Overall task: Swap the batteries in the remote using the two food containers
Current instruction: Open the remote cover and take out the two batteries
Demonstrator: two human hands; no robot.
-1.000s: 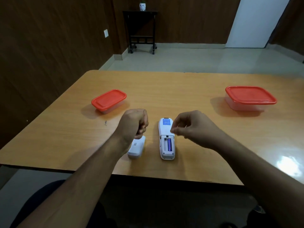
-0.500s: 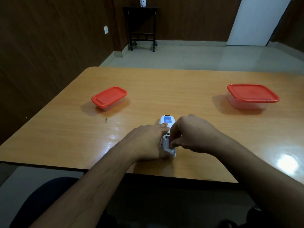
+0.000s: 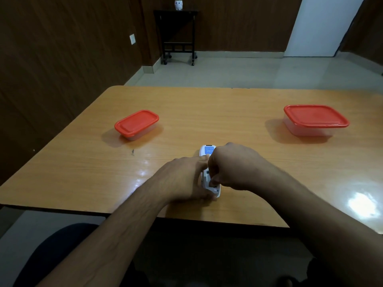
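Remote [image 3: 209,151] face-down near table [image 3: 83,168] front edge — your left hand [image 3: 184,179] now steadies it, right hand [image 3: 232,164] pinching into the open battery bay, second battery coming out; containers still lidded.

One head-worn wide-angle view looks forward and down, close over the bench [image 3: 228,112], door [image 3: 319,25] at one o'clock.

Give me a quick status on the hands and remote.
Both hands, left hand and right hand, on white remote, battery bay open. Both red-lidded containers shut. Nothing blocking.
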